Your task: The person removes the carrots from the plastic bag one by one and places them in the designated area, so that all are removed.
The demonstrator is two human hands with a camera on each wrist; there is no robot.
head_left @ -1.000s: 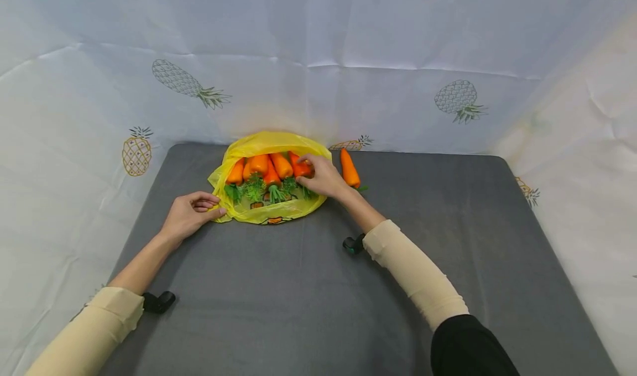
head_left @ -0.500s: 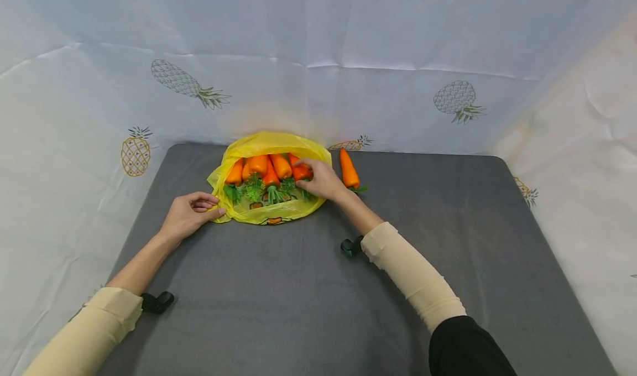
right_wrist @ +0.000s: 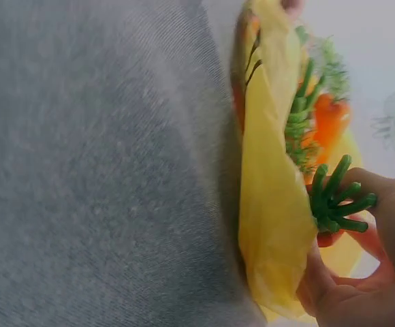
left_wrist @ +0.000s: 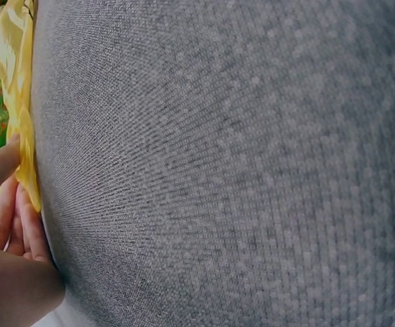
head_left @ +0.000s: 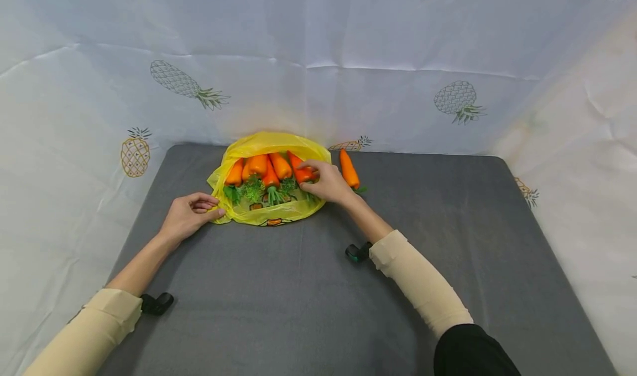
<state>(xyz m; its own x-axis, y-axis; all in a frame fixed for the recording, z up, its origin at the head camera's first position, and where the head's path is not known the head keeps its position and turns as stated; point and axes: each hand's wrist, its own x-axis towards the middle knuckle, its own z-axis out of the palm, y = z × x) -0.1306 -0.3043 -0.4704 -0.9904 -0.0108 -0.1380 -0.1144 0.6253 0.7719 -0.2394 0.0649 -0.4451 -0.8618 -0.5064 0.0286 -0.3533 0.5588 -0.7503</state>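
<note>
While the grey bench [head_left: 308, 287] carries everything, we hold the yellow bag [head_left: 269, 144] open at its rear edge: left hand [head_left: 188, 215] pinches the rim, right hand [head_left: 328, 183] grips a carrot [head_left: 300, 170] inside. Judged step: seating it. Next calls for releasing, then reaching the loose carrot [head_left: 348, 168] just beside the bag.

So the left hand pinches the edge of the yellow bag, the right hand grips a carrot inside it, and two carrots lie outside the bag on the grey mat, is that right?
Not quite: only one loose carrot lies outside the yellow bag on the grey mat, just right of it, as the head view shows. The rest holds: the left hand pinches the bag's edge, and the right hand grips a carrot inside it.
</note>
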